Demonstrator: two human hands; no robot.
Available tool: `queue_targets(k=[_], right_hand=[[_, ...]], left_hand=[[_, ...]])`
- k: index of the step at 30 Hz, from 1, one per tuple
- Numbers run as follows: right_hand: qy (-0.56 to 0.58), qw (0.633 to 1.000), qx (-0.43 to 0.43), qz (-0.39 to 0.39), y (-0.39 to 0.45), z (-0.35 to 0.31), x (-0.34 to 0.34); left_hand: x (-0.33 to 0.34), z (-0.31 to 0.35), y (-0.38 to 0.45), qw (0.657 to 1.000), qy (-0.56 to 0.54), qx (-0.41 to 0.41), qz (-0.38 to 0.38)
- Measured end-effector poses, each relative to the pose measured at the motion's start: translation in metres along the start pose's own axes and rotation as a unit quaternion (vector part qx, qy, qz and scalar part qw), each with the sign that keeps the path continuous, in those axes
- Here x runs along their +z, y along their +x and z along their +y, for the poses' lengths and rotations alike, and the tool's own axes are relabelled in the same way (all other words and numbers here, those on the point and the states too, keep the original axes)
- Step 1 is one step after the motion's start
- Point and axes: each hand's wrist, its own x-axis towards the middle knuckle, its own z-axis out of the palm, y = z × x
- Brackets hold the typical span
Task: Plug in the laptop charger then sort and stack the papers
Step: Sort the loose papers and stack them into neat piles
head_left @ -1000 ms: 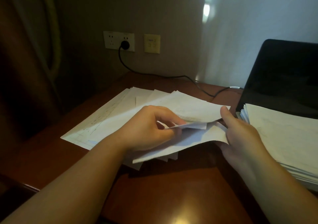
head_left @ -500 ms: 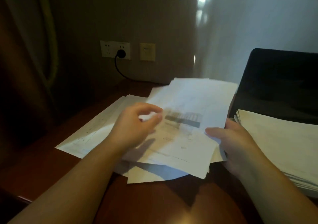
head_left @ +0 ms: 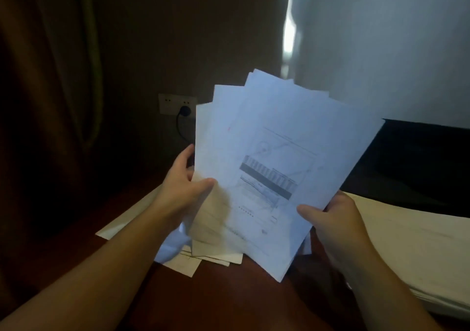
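Both hands hold a fanned bundle of white papers (head_left: 274,137) upright above the desk. My left hand (head_left: 183,185) grips its left edge, thumb on the front sheet. My right hand (head_left: 333,218) grips the lower right edge, thumb in front. The top sheet carries a printed chart with a grey band. More loose sheets (head_left: 201,257) lie on the desk under the bundle. The black charger plug (head_left: 185,111) sits in the wall socket (head_left: 177,104), its cable dropping behind the papers.
A thick paper stack (head_left: 417,244) lies at the right, over the black laptop (head_left: 417,162). The brown desk (head_left: 229,302) spreads below my arms. A dark curtain (head_left: 50,76) hangs at the left and a pale curtain at the right.
The bundle of papers rose from the desk to an upright, fanned position. Both hands moved up with it, and my view tilted upward.
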Motion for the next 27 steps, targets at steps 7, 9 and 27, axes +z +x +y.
queue_targets(k=[7,9,27], right_hand=[[0.007,0.999,-0.04,0.028,0.004,-0.029,-0.016],[0.037,0.997,-0.057,0.039,0.005,-0.036,-0.02],[0.068,0.993,-0.094,0.036,0.0,-0.028,-0.026]], left_hand=[[0.002,0.034,-0.009,0.998,-0.015,0.051,-0.014],[0.003,0.044,-0.014,0.996,-0.066,0.059,-0.007],[0.037,0.029,-0.037,0.99,-0.036,0.135,0.026]])
